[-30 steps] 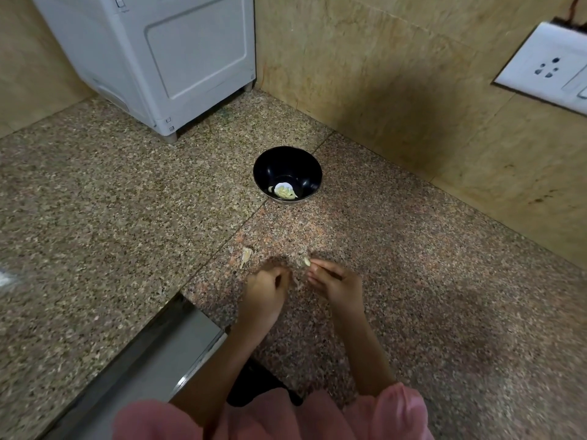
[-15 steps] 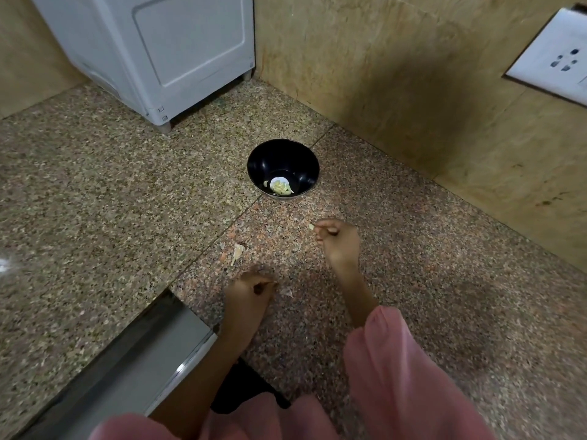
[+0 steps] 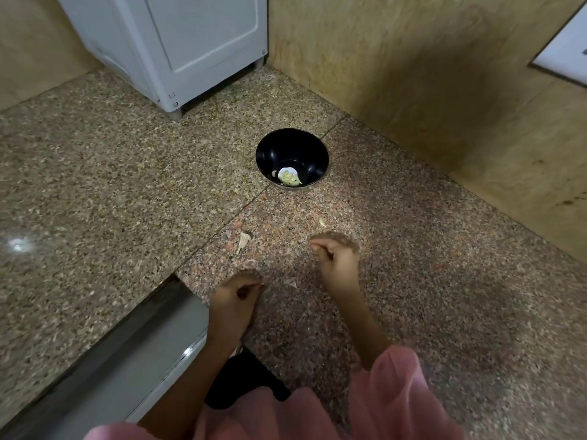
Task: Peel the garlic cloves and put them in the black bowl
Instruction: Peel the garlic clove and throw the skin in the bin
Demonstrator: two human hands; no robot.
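A few pale peeled garlic cloves (image 3: 288,178) lie at the bottom of a round glossy black bowl (image 3: 287,144), which stands on a speckled granite counter (image 3: 111,192) near a beige stone wall (image 3: 413,90). One small pale loose clove (image 3: 322,221) rests on the counter between the bowl and the right hand (image 3: 337,258). A papery unpeeled garlic piece (image 3: 243,241) lies beyond the left hand (image 3: 235,296). Both hands have curled fingers; motion blur hides whether either grips anything. A white appliance (image 3: 178,46) stands behind.
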